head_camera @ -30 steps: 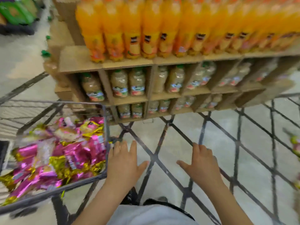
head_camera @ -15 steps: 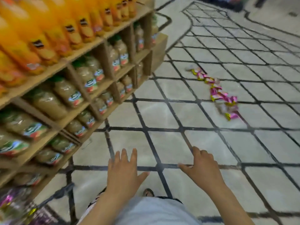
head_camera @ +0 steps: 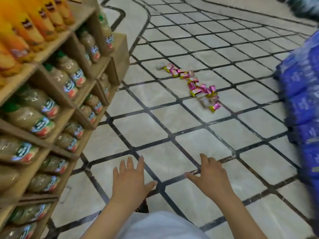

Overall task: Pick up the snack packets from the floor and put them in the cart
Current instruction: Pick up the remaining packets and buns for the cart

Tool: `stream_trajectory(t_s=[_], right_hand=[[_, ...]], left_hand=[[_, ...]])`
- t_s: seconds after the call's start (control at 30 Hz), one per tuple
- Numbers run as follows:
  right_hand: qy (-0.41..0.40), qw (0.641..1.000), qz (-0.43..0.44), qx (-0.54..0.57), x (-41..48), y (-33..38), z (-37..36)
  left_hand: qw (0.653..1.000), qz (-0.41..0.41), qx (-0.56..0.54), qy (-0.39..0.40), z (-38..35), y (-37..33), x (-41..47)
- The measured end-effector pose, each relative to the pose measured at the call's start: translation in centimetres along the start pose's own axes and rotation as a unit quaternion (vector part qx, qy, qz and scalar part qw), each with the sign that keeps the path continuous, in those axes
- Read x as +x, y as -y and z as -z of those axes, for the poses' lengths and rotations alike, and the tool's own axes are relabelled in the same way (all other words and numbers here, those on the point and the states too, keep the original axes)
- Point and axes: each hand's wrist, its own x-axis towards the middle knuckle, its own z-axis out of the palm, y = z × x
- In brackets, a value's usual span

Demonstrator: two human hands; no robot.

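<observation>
Several pink and gold snack packets lie in a loose line on the tiled floor, well ahead of me and slightly right. My left hand hovers low in front of me with straight, spread fingers and holds nothing. My right hand is beside it, also empty with fingers relaxed. Both hands are far short of the packets. The cart is out of view.
A wooden shelf unit with orange juice bottles on top and pale bottles below runs along the left. Stacked blue packages stand at the right edge. Tiled floor with dark grout lines lies between.
The view has swung right, away from the cart of packets, which left the frame. The snack packets on the floor came into view and now sit nearer the centre. Both hands stay empty.
</observation>
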Motion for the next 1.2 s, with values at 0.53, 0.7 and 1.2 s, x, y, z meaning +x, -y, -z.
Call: stream_trajectory(t_s=[0.53,0.7,1.2], right_hand=[[0.008,0.985,-0.148,0.090,11.6,3.8,6.0],[0.011,0.974,-0.197,0.116,16.5,-0.6,8.2],[0.007,0.972,-0.208,0.109,37.6,-15.7,21.0]], left_hand=[[0.991,-0.108,0.084,-0.009,12.4,2.0,18.3],[0.983,-0.152,0.104,0.008,14.5,-3.1,24.1],[0.966,-0.226,0.116,-0.042,25.5,-24.7,43.2]])
